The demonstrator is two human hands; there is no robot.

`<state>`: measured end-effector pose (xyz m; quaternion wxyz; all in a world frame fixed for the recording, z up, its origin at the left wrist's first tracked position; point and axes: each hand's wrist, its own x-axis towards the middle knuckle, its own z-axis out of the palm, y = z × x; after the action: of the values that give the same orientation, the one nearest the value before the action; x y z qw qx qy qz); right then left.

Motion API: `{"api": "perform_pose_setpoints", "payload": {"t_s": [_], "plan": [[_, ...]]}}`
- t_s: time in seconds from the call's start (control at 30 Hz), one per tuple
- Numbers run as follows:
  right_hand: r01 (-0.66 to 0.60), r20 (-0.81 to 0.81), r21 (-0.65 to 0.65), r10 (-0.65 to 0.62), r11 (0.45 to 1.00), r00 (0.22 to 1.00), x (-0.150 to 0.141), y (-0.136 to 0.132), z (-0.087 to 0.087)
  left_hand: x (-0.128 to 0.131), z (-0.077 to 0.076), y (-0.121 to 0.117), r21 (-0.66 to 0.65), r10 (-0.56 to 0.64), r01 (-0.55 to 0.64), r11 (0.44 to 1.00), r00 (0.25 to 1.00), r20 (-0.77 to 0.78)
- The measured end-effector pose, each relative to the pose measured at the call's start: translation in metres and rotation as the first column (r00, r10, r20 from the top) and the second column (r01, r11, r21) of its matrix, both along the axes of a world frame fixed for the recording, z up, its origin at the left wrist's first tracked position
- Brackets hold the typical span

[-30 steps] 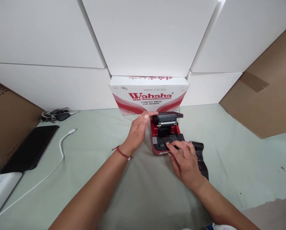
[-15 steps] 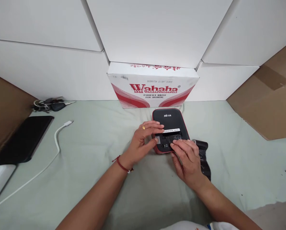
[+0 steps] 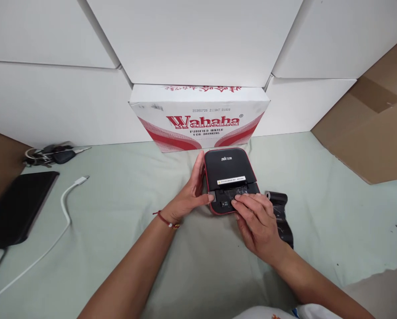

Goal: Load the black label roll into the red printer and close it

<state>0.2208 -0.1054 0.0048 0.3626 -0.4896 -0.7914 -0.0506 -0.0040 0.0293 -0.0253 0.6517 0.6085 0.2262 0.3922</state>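
A black portable printer with a red rim lies in front of me, with a white warning strip across its lid. The lid looks slightly raised along its near edge. My left hand grips the printer's left side, thumb on the grey button and fingers along the edge. My right hand holds the near right corner, fingertips on top over a clear-looking film and thumb at the front. Just right of that hand, a black ribbon roll lies partly unrolled, in part hidden by my wrist.
A white and red Wahaha water carton stands behind the printer, against stacked white boxes. Keys, a black phone-like slab and a white cable lie at left. A brown cardboard box stands at right.
My left hand has shifted from the printer's top to its left side, thumb now on the grey button. The lid has come up slightly. The right hand keeps its hold.
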Motion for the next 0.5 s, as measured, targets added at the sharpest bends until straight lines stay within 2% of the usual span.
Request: {"api": "perform_pose_setpoints", "payload": {"t_s": [0.13,0.23,0.33,0.4,0.47,0.5], "plan": [[0.015,-0.005,-0.020,-0.015,1.000,1.000,-0.001,-0.001,0.000,0.005,-0.004,-0.001,0.007,0.038,-0.038,0.999,0.999,0.032],[-0.003,-0.006,-0.024,0.003,1.000,1.000,0.001,-0.001,0.011,0.008,-0.007,-0.002,0.008,0.065,-0.066,0.998,0.997,0.044],[-0.112,-0.086,-0.112,0.103,0.987,0.991,0.011,0.009,0.037,0.008,-0.012,-0.002,0.007,0.075,-0.075,0.997,0.996,0.039],[-0.145,-0.177,-0.191,0.111,0.971,0.978,0.020,0.025,0.059,0.009,-0.018,0.001,0.005,0.110,-0.111,0.994,0.993,0.046],[-0.099,-0.163,-0.268,0.057,0.958,0.985,0.025,0.051,0.080,0.011,-0.025,0.005,-0.004,0.219,-0.219,0.976,0.975,0.045],[-0.052,-0.087,-0.317,0.025,0.947,0.996,0.024,0.066,0.087,0.012,-0.028,0.007,-0.009,0.308,-0.308,0.951,0.951,0.030]]}}
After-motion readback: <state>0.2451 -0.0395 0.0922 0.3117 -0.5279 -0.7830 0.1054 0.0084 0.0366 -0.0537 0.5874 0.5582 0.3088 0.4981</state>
